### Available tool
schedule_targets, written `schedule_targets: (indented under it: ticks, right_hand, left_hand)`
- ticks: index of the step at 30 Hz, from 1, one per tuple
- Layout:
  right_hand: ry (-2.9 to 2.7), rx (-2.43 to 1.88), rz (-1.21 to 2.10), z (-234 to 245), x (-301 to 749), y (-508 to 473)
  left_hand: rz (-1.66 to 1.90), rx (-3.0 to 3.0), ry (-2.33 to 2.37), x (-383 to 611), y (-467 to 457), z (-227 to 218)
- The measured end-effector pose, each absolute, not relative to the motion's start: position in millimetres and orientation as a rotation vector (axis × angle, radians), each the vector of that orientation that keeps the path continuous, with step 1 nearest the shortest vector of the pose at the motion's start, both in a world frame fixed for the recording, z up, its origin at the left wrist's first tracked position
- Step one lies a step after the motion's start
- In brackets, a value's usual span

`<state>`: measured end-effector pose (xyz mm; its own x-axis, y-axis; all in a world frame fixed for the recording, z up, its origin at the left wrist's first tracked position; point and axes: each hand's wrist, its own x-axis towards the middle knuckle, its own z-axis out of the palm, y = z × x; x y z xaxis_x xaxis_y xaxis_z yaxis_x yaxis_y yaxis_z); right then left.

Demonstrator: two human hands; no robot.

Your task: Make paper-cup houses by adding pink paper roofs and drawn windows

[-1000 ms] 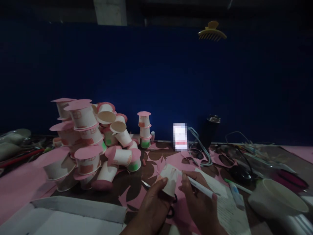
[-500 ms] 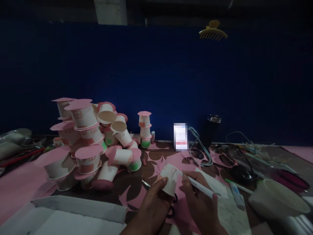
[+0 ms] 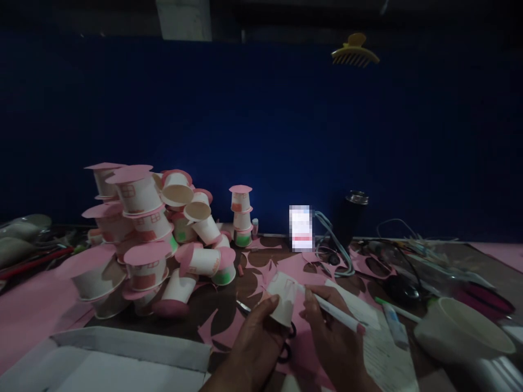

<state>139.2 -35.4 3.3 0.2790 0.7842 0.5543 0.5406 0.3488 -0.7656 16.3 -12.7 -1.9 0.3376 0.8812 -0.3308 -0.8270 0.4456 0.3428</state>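
White cup [image 3: 285,296] sits tilted within the left grip [image 3: 261,333].

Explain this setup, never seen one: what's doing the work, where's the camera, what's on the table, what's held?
No robot: someone works bare-handed, and one camera worn on their head takes every picture, looking forward and down. The left hand holds a cup. The right hand holds a pen, tip at the cup's side; contact is hard to tell. On the table, piled cups with pink discs fill the left, behind a box. Scraps and scissors lie mid-table; a bottle and bowl are rightward.
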Motion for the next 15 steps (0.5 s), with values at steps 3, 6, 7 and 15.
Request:
schedule_targets:
  ticks: [3,6,7,15]
  right_hand:
    - [-1.245,-1.283,0.322,6.9,138.9,-35.2]
    - [-1.058,-1.279,0.450,12.4,140.0,-30.6]
    - [-1.020,-1.268,0.546,13.5,140.7,-28.6]
    - [-0.859,-0.818,1.459,8.4,136.1,-24.9]
  left_hand:
    - [1.131,0.123,0.474,15.7,-12.6,-1.0]
    - [1.138,0.127,0.488,15.6,-13.0,-1.4]
    - [1.134,0.122,0.496,15.6,-13.3,-1.9]
    - [1.086,0.116,0.444,14.0,-15.4,-4.0]
